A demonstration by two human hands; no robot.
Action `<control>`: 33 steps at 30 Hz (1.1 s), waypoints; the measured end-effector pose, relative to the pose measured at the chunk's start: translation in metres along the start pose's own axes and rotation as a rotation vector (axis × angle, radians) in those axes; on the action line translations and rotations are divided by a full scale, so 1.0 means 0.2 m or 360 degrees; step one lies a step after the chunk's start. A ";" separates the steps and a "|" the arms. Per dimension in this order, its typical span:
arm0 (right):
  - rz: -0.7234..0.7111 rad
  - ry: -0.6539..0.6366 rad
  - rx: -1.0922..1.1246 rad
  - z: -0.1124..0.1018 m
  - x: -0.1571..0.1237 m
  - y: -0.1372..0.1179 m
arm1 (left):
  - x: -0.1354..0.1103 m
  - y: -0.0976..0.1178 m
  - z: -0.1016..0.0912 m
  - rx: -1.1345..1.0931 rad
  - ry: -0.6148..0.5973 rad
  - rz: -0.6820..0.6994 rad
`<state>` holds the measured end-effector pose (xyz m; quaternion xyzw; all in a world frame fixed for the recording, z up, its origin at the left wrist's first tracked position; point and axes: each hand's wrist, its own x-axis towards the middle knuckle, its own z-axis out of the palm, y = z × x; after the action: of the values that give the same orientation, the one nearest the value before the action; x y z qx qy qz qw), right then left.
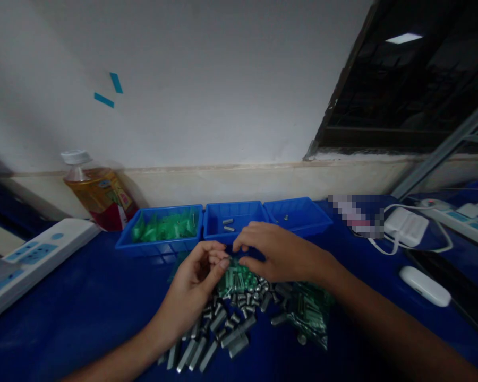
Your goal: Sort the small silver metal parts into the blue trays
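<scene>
My left hand is closed in a pinch above the pile of metal parts, and what its fingertips hold is too small to make out. Just to its right, my right hand has its thumb and fingers apart, with nothing visible between them. Beneath both hands lies a green plastic bag of small metal parts. Loose screws and grey metal spacers are spread in front of it. Under my right forearm sits another green bag with metal pieces inside.
Along the wall stand three blue bins: the left bin holds green bags, the middle bin two spacers, the right bin a few small pieces. A drink bottle, power strips, a charger and a white case flank them.
</scene>
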<state>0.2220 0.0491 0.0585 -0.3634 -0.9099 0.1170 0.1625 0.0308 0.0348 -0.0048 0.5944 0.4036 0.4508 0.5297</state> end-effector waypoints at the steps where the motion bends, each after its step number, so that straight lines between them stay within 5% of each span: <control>1: -0.0043 0.0002 -0.0011 0.03 0.01 -0.01 | 0.00 0.00 0.00 -0.0068 0.0016 -0.0021; 19: -0.0016 0.0288 -0.0096 0.13 0.02 -0.01 | 0.00 0.03 0.00 -0.0170 -0.0029 -0.0095; 33: -0.0140 0.0246 -0.0227 0.14 0.01 -0.03 | 0.00 0.06 0.01 0.0030 -0.0046 -0.0143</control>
<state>0.2052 0.0439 0.0347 -0.3416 -0.9157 0.0162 0.2110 0.0320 0.0336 0.0080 0.5870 0.4265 0.4140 0.5496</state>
